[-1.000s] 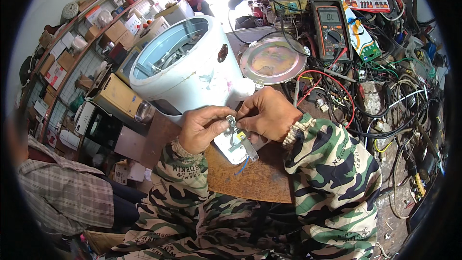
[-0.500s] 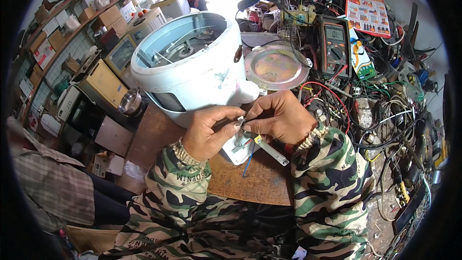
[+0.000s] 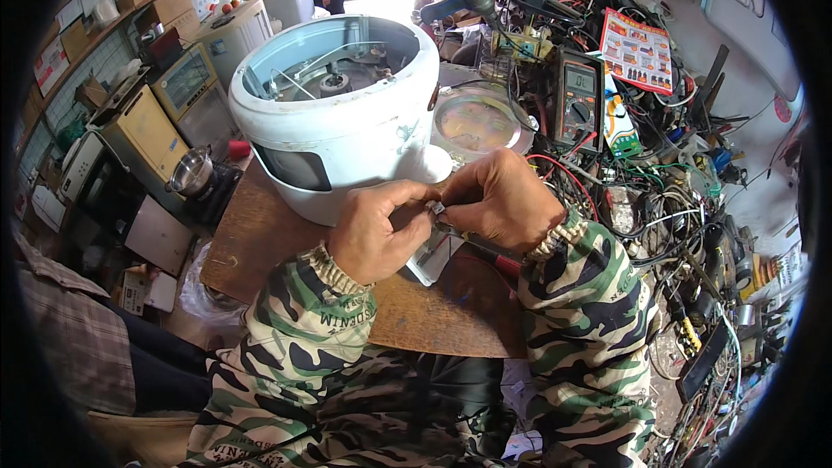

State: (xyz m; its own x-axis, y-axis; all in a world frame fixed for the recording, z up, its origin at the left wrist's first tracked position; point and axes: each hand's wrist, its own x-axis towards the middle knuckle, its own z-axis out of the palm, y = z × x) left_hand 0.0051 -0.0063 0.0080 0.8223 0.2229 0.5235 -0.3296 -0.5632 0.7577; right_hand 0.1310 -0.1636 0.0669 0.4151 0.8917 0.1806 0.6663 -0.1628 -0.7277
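Observation:
My left hand [image 3: 380,230] and my right hand [image 3: 503,204] meet above the wooden table. Thumbs and forefingers of both are pinched around a small whitish piece [image 3: 436,207], too small and covered to name. Beneath the fingers, a white plastic part [image 3: 428,265] lies on the tabletop, partly hidden by my hands. A red-handled tool [image 3: 496,257] pokes out below my right hand. Just beyond stands a large white round appliance body [image 3: 347,143], its top uncovered, with metal parts and a thin wire inside.
A round metal lid [image 3: 481,126] lies behind the right hand. Further right are a multimeter [image 3: 578,100] and a heap of tangled cables [image 3: 641,234]. A metal pot [image 3: 192,173] stands at left. People are at the left edge and far back.
The view has shifted a little. A silvery strip with a yellow end and a blue wire, seen below the hands before, no longer show. Both hands still pinch together at nearly the same place.

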